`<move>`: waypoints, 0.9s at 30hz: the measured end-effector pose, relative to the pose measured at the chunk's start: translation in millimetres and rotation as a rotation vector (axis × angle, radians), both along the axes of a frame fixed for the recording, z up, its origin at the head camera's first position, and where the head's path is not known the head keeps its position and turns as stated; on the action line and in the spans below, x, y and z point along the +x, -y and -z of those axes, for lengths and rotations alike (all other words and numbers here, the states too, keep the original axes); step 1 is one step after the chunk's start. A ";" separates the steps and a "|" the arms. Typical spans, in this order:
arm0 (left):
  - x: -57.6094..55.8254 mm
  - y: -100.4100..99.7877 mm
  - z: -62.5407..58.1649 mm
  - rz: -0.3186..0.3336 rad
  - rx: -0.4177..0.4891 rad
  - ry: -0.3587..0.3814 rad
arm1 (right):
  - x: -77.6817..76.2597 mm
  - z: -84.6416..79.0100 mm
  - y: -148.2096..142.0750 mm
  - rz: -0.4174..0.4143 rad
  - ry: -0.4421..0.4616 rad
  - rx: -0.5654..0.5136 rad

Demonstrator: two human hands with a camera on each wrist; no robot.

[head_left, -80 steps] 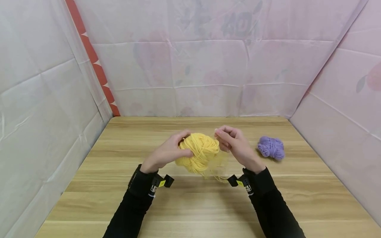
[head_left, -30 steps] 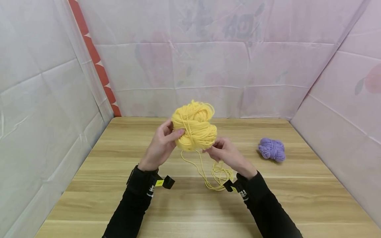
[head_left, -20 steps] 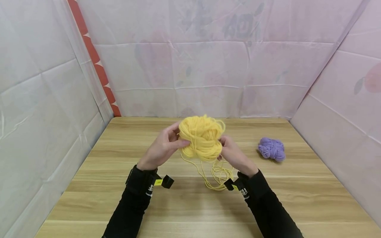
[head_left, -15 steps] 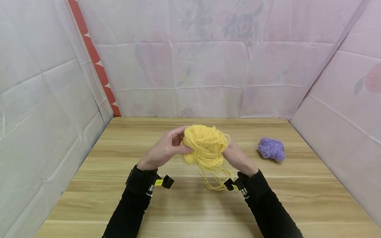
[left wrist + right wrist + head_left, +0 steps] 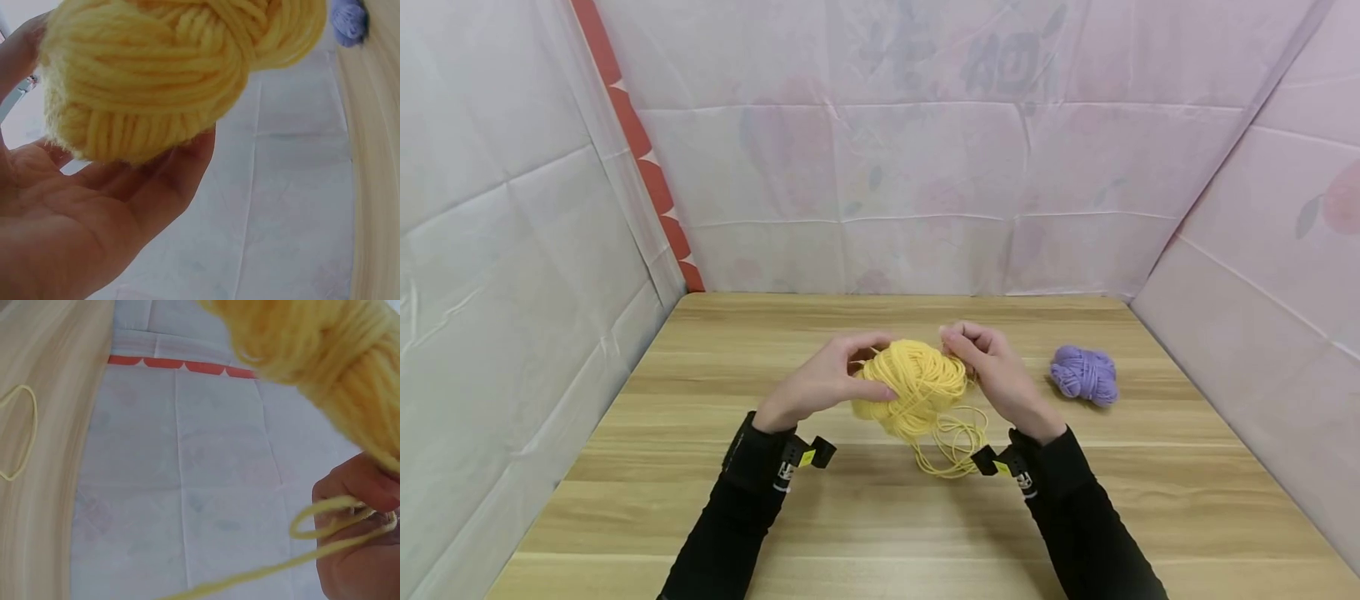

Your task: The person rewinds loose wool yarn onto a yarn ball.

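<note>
A yellow skein of yarn (image 5: 913, 387) is held above the table in my left hand (image 5: 823, 383), thumb on the near side and fingers behind it. The left wrist view shows the skein (image 5: 144, 81) resting against the curved fingers (image 5: 181, 169). At its right side my right hand (image 5: 996, 367) pinches a strand of yellow yarn. A small loop of that strand (image 5: 325, 515) sticks out from the right hand's fingers in the right wrist view. Below the skein, loose yellow yarn (image 5: 958, 446) lies in tangled loops on the table.
A small purple skein of yarn (image 5: 1084, 375) lies on the wooden table (image 5: 880, 533) to the right of my right hand. Pale cloth walls (image 5: 917, 167) stand behind the table and on both sides. A red scalloped strip (image 5: 636, 133) runs down the back left corner.
The yellow skein has come down from its raised position and turned. My right hand has moved from beneath and behind it to its upper right side, with a strand pinched.
</note>
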State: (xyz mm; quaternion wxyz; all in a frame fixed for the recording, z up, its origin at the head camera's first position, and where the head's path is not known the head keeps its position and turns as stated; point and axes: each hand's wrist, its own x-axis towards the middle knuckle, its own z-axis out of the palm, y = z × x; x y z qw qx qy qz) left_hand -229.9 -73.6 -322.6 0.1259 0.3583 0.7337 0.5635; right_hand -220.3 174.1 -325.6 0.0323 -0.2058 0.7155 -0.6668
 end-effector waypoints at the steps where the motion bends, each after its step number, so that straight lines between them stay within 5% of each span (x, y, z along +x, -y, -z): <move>1: -0.1 -0.6 0.6 -0.011 -0.003 -0.007 | 0.8 -0.4 -0.8 0.011 -0.013 0.004; 14: -1.9 -4.9 3.3 -0.153 -0.027 -0.074 | 11.7 -7.2 -0.4 0.100 -0.155 0.106; 20: -2.0 -6.8 2.6 -0.284 -0.028 -0.097 | 15.0 -8.3 3.0 0.093 -0.220 0.132; 27: -2.6 -9.3 3.9 -0.410 0.116 -0.105 | 16.8 -6.3 9.7 0.001 -0.273 0.141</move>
